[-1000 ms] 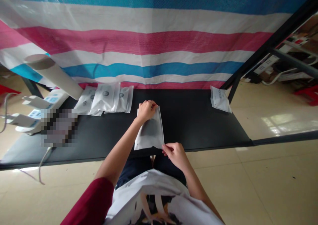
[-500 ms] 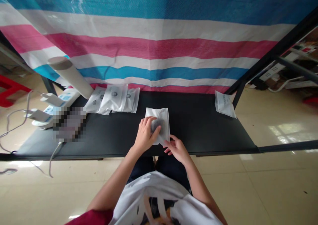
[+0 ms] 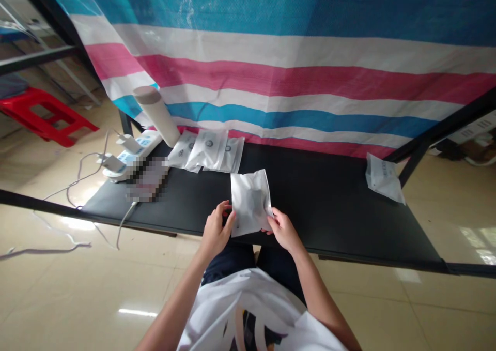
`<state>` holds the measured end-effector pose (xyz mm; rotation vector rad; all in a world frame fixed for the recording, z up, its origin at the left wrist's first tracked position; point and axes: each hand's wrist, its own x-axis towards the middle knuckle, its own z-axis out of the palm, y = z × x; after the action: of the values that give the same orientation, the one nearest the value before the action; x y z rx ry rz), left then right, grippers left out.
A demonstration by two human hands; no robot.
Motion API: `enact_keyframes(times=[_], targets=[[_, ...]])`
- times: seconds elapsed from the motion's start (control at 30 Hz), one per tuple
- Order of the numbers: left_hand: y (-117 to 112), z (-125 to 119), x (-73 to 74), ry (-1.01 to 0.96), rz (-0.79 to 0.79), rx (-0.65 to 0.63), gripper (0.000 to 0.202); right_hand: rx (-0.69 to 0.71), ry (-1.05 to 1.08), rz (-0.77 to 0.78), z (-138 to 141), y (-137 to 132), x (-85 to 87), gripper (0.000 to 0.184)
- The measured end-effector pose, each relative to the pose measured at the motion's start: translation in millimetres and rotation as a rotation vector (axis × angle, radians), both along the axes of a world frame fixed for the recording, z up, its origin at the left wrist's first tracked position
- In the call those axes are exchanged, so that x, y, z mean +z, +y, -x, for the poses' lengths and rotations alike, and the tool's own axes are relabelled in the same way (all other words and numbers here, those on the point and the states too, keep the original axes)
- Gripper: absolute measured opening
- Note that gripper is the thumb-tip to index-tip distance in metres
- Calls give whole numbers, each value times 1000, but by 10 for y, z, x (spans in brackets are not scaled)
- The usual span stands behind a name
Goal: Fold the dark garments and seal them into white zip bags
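Note:
A white frosted pouch [image 3: 251, 202] with something dark inside lies on the black table [image 3: 325, 206] in front of me. My left hand [image 3: 217, 230] pinches the pouch's near left edge. My right hand [image 3: 282, 229] pinches its near right edge. Both hands have their fingers closed on the pouch at the table's front edge.
Several similar white pouches [image 3: 209, 152] lie fanned at the back left, next to a cardboard tube [image 3: 157, 114] and a white power strip [image 3: 129, 154] with cables. Another pouch [image 3: 383, 178] lies at the far right. A striped tarp [image 3: 294, 77] hangs behind. A red stool [image 3: 42, 114] stands on the floor, left.
My left hand has come off the top of the pouch and moved to its near left edge. The view has swung to the left.

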<state>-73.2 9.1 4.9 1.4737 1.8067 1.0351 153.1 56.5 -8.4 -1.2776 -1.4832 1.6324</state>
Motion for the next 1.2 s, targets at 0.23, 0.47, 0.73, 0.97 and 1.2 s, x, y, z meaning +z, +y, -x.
enact_keyframes(times=[0.23,0.47,0.73,0.97,1.2], targets=[[-230,-209,105,-747,149,59,67,61,14,-146,6,-271,-15,27],[-255,-88,218,-891,210,214,56,56,35,-85,60,-235,86,33],[982,655,761,-1108,-175,422,27,-17,134,-47,7,-213,77,37],[1851,871,949,-1202,-58,505,8,-40,157,-58,8,-226,44,35],[2041,996,873,-1075,185,451,25,-48,174,-33,7,-232,40,36]])
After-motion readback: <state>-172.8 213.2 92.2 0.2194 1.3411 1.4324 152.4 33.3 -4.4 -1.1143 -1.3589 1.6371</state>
